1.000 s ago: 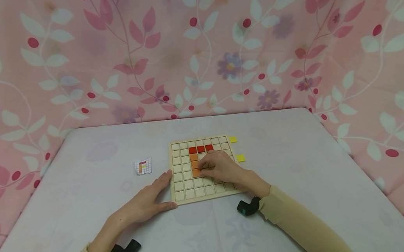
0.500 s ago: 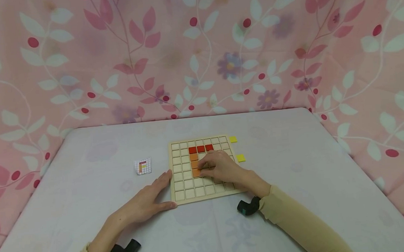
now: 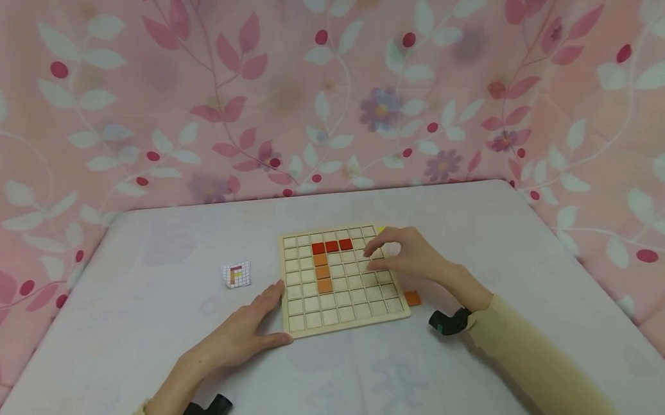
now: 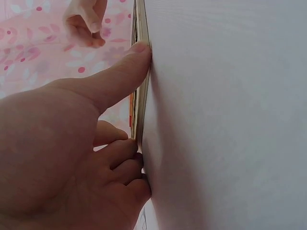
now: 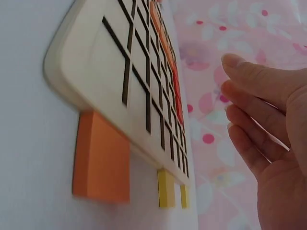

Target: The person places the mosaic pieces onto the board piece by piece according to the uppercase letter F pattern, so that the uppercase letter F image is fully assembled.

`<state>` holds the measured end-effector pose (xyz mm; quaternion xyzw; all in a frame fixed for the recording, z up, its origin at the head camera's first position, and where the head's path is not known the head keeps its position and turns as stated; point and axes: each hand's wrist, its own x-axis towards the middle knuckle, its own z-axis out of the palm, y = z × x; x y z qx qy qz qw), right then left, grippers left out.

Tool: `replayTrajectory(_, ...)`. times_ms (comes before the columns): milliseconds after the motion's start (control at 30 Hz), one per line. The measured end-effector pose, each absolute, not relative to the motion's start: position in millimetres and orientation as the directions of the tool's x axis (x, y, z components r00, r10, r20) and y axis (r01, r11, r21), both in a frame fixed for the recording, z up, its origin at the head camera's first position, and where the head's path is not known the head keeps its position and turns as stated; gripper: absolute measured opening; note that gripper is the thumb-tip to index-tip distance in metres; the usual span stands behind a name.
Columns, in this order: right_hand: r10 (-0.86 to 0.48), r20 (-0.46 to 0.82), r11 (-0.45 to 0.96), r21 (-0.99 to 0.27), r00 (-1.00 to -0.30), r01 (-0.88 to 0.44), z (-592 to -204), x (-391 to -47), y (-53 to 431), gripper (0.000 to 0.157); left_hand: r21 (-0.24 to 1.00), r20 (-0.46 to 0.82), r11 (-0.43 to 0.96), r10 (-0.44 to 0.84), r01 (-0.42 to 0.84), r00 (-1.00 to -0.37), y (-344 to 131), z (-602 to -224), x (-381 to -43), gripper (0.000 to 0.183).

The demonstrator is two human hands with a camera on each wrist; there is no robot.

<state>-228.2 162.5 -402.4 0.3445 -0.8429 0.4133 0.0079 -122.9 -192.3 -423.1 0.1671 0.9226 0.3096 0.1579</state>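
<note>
Left of the grid board (image 3: 344,296) lies a card (image 3: 236,274); left hand (image 3: 239,333), thumb and fingers spread, touches the board's left edge. Orange tiles (image 3: 322,272) and red tiles (image 3: 332,247) sit in cells; right hand (image 3: 413,253), thumb and fingertips apart, hovers over the right side.

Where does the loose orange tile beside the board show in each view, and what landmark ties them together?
Head: the loose orange tile is right of centre, by the near right corner of the grid board.
Left wrist: not visible.
Right wrist: lower left, below the board's corner.
Shared landmark: the grid board, nearly edge-on in the left wrist view.
</note>
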Motion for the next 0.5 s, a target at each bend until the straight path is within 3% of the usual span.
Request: replayTrajectory(500, -0.503, 0.198, 0.524, -0.704, -0.841, -0.48, -415.6, -221.6, 241.4, 0.027, 0.623, -0.185, 0.751, 0.413, 0.219, -0.892, -192.0, -422.7, -122.8, 0.101)
